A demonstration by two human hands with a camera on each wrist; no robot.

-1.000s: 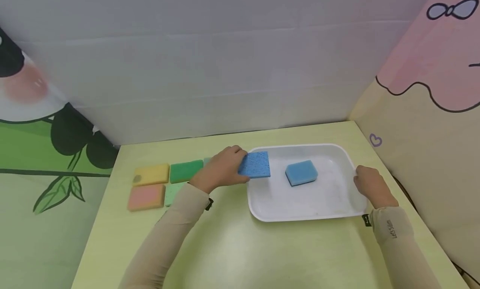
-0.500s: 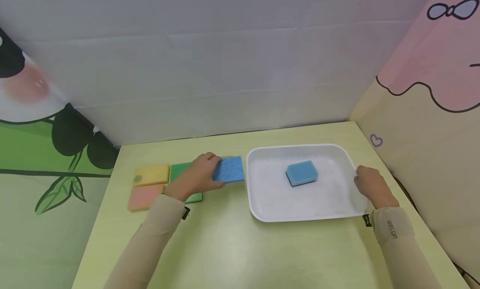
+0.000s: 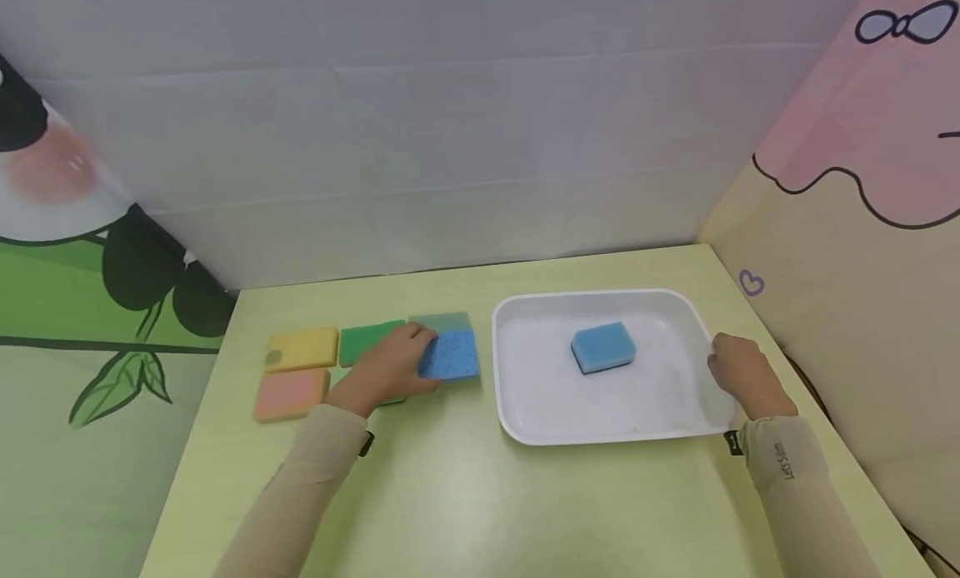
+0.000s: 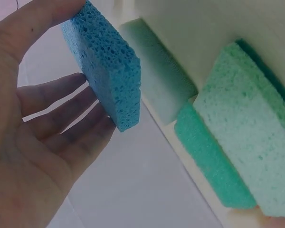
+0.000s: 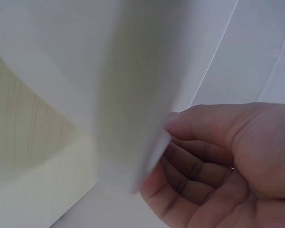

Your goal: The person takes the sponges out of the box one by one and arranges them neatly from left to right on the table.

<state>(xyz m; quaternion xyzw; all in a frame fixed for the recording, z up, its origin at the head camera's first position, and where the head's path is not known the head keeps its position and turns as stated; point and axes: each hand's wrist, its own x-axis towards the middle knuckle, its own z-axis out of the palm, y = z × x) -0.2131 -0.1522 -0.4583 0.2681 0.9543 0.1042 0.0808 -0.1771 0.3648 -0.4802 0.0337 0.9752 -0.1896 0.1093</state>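
A porous blue sponge (image 3: 452,357) is pinched between the thumb and fingers of my left hand (image 3: 390,366), left of the white tray (image 3: 600,435). In the left wrist view this sponge (image 4: 109,71) appears tilted, raised off the table. Just behind it lies a grey-green sponge (image 3: 442,320), partly covered in the head view. Beneath and beside the hand are a green sponge (image 3: 367,338) and a pale green sponge (image 3: 341,382), both partly hidden. My right hand (image 3: 746,374) grips the tray's right rim, its fingers curled round the edge in the right wrist view. One light blue sponge (image 3: 603,346) sits inside the tray.
At the table's left lie a yellow sponge (image 3: 302,350) with a dark spot and a pink sponge (image 3: 291,394). The wooden table (image 3: 480,503) meets a white back wall (image 3: 465,145). A printed wall (image 3: 847,311) runs along the right side.
My left hand has carried the blue sponge leftward from over the tray's left rim, then slightly toward me, to in front of the grey-green sponge. The right hand and tray stay in place.
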